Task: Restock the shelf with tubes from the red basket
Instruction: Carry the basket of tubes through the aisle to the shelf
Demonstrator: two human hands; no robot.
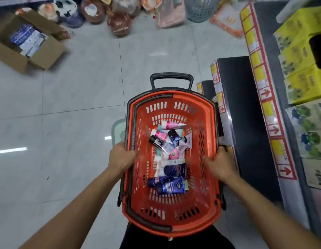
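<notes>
Fingers of both hands are curled over the long sides of the red basket (pixel 171 225): the left hand (pixel 120 157) grips the left rim with its thumb hooked inside the wall, and the right hand (pixel 221 163) grips the right rim the same way, so neither holds a tube yet. Holding it by both rims rather than by the black handle (pixel 171 76) at the far end probably keeps the load level and lets the person bring it in close beside the shelf (pixel 233 97) on the right, within easy reach for restocking. Its two dark carry handles lie folded down along the rim, out of the way of the opening. Inside, the tubes (pixel 169 155) lie loose in a heap on the bottom, mostly along the middle: dark blue ones (pixel 171 186) nearest the person, white and pink ones (pixel 171 125) further off, one with a black cap; they overlap, so an exact count cannot be made. On the shelf's upper tier stand yellow boxes (pixel 300 51), with price strips along the edges. Well apart on the tiled floor (pixel 66 123), an open cardboard box (pixel 26 42) holds blue and white packs.
</notes>
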